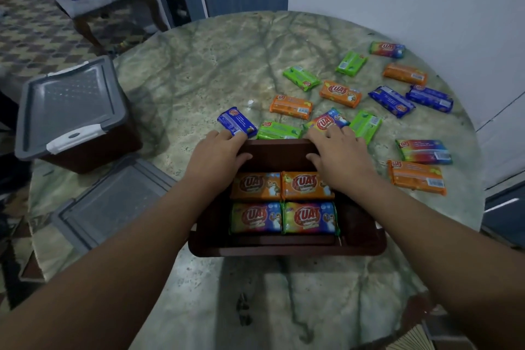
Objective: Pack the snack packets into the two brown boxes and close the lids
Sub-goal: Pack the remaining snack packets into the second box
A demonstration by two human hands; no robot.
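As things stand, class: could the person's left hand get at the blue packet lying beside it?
Probably yes. The left hand grips the open brown box's far rim, and the blue packet lies at its fingertips on the table, nothing covering it.

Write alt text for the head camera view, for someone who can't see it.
Both hands, left and right, grip the far rim of an open brown box holding four snack packets on a round marble table. More packets lie scattered beyond; a second brown box, lidded, sits left, above a loose grey lid.
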